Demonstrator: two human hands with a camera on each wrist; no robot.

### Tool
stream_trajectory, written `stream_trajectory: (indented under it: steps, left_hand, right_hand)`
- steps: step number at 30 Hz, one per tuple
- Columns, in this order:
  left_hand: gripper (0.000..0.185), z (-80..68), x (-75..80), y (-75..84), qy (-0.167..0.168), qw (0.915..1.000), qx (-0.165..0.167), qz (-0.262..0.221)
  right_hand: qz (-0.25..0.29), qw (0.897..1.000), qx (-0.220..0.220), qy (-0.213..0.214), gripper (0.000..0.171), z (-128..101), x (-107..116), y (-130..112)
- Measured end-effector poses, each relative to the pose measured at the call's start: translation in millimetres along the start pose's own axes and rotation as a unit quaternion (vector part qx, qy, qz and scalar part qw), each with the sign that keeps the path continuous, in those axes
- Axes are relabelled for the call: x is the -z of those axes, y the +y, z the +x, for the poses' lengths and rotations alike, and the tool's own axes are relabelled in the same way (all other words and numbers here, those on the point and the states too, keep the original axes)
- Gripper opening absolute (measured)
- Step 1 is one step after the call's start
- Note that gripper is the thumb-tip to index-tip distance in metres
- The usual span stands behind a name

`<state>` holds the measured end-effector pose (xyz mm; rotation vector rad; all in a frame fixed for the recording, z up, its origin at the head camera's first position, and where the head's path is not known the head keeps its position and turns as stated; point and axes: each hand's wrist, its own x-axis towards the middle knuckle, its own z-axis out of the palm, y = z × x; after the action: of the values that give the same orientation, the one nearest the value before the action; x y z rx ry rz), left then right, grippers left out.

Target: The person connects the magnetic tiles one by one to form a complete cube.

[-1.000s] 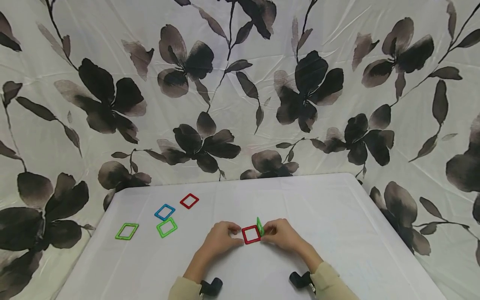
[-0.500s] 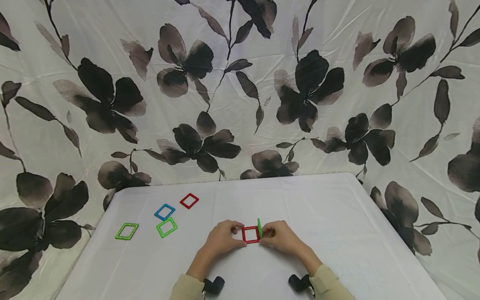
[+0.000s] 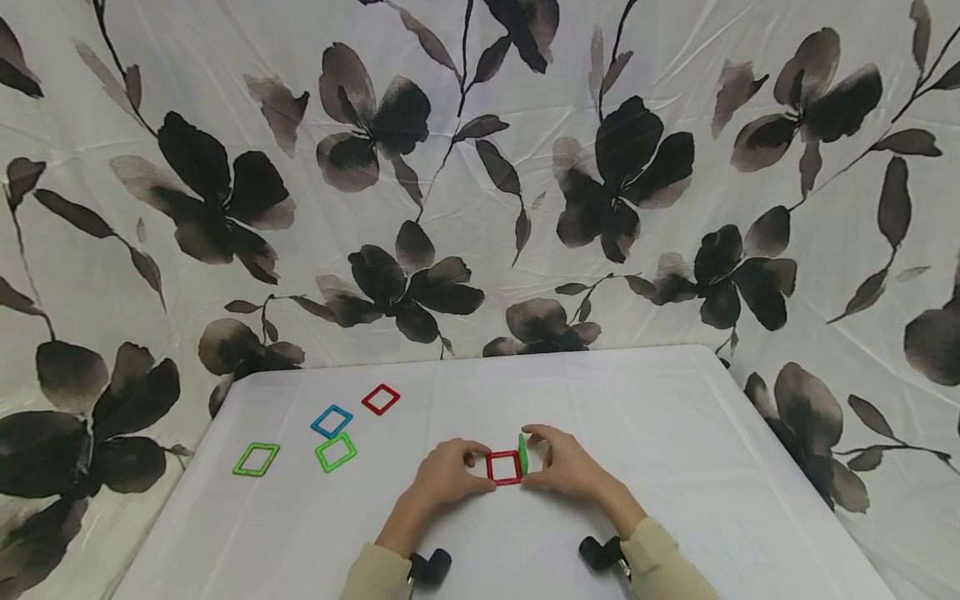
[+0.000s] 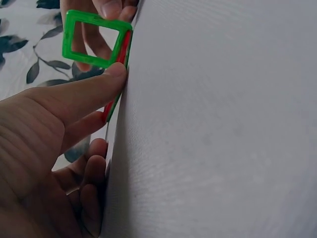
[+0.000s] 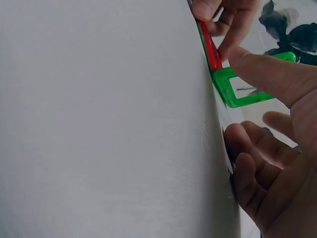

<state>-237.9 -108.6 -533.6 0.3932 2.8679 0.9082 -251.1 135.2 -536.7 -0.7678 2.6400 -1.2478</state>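
On the white table, my left hand [image 3: 447, 472] pinches the left side of a red square magnetic tile [image 3: 503, 453] lying flat, thumb at its near corner. A green square magnetic tile [image 3: 523, 455] stands upright along the red one's right edge. My right hand [image 3: 566, 464] holds this green tile, index finger at its far top and thumb at its near bottom. In the left wrist view the green tile [image 4: 99, 19] rises from the red tile [image 4: 122, 49], under which a thin green edge shows. The right thumb overlaps the green tile [image 5: 225, 89] in the right wrist view.
To the left lie a red tile [image 3: 381, 386], a blue tile [image 3: 322, 413], a green tile [image 3: 345, 439] close against the blue one, and another green tile [image 3: 257, 445]. A floral sheet [image 3: 517, 192] hangs behind the table [image 3: 675, 433].
My right index finger has lifted and straightened to the top of the green tile, which now stands more upright. My left thumb has moved in to the red tile's near corner.
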Motion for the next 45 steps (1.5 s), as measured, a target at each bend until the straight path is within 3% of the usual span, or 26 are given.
stream_trajectory:
  steps: [7,18,22,25,28,33,35,40,45]
  left_hand:
    - [0.047,2.2,1.7,-1.0,-0.001,1.0000,-0.005,-0.005]
    - [0.049,1.3,1.3,-3.2,-0.008,0.9999,-0.007,0.001]
    - [0.051,-1.0,4.7,-7.0,-0.015,0.9992,-0.017,-0.034]
    - [0.046,-8.8,16.2,-13.5,-0.019,0.9964,-0.016,-0.082]
    - [0.038,-21.7,36.0,-25.0,0.011,0.9952,0.004,-0.098]
    - [0.031,-45.0,71.5,-50.2,0.098,0.9913,0.061,-0.064]
    - [0.031,-53.3,84.4,-64.1,0.118,0.9881,0.078,-0.060]
    - [0.034,-75.5,112.0,-107.0,0.157,0.9795,0.115,-0.052]
    - [0.039,-91.2,124.9,-137.7,0.182,0.9697,0.155,-0.052]
  right_hand:
    - [-0.011,1.000,-0.004,-0.019,0.063,3.5,2.3,2.3]
    - [-0.025,1.000,-0.009,-0.008,0.056,1.9,-1.5,-1.1]
    - [-0.030,0.999,-0.011,-0.003,0.056,1.4,-2.9,-1.4]
    - [-0.030,0.999,-0.013,-0.003,0.057,1.1,-3.9,-1.3]
    - [-0.026,1.000,-0.012,-0.003,0.057,0.5,-4.1,-1.0]
    - [-0.023,1.000,-0.010,0.005,0.056,-2.4,-2.6,1.6]
    - [-0.022,1.000,-0.011,0.007,0.057,-3.0,-2.4,3.3]
    - [-0.015,1.000,-0.012,-0.002,0.056,-0.5,-3.4,4.3]
    - [-0.010,1.000,-0.007,-0.002,0.055,1.1,-2.7,4.5]
